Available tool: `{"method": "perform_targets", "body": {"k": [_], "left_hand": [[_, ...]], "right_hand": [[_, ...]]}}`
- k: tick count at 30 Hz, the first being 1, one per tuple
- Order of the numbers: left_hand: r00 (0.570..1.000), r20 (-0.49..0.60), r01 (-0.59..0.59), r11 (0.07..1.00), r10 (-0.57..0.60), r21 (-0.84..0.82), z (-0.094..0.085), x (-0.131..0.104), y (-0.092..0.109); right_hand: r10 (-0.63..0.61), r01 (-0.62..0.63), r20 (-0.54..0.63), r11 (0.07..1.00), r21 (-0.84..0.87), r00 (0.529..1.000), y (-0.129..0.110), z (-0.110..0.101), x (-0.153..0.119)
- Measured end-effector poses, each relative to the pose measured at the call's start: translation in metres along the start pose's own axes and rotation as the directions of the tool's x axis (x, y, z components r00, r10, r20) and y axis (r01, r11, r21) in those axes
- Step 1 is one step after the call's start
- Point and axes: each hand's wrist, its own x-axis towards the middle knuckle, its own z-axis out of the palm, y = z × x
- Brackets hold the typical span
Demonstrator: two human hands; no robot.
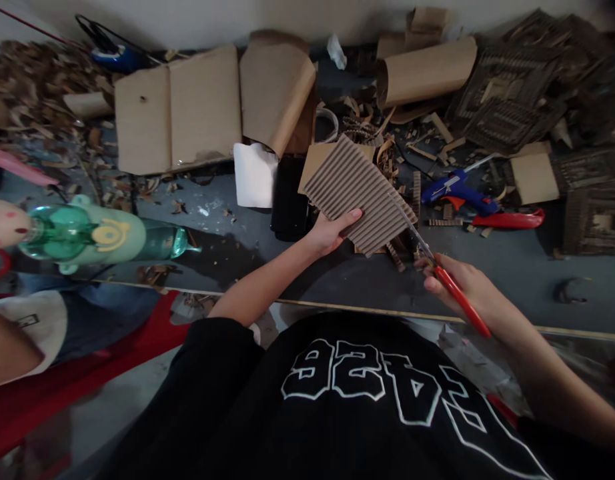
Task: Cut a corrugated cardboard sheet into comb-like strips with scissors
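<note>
A piece of corrugated cardboard (355,193) with its ridges showing is pinched in my left hand (332,232), the thumb on top near its lower left edge. My right hand (460,283) grips red-handled scissors (460,300). The scissor blades point up and left and lie at the right edge of the cardboard, along a narrow strip there. Whether the blades are fully closed is hard to tell. Below the cardboard's right side, thin corrugated strips (395,257) lie on the table.
On the dark table (227,263) are a blue glue gun (452,190), a red-handled tool (510,219), a black phone (290,200), a green bottle (112,233), cardboard sheets (205,110) and scraps. A seated person's arm (10,343) is at the left.
</note>
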Motion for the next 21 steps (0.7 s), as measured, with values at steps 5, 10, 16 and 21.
{"method": "perform_targets", "body": {"k": [5, 10, 16, 21], "left_hand": [[1.0, 0.02, -0.017, 1.0, 0.016, 0.025, -0.001, 0.001, 0.0], [0.999, 0.052, -0.015, 1.0, 0.014, 0.023, -0.003, 0.003, -0.001], [0.998, 0.068, -0.011, 1.0, 0.01, 0.005, -0.005, 0.004, -0.003], [0.998, 0.057, -0.014, 1.0, 0.014, -0.002, -0.005, 0.004, -0.002]], "right_hand": [[0.039, -0.043, -0.036, 0.992, -0.118, 0.999, 0.007, 0.006, 0.001], [0.0, -0.006, -0.048, 0.991, -0.13, 0.999, 0.013, 0.008, 0.002], [0.023, -0.033, -0.063, 0.986, -0.165, 0.998, 0.003, 0.007, 0.003], [0.009, -0.019, -0.067, 0.987, -0.157, 0.998, 0.001, 0.007, 0.003]]}}
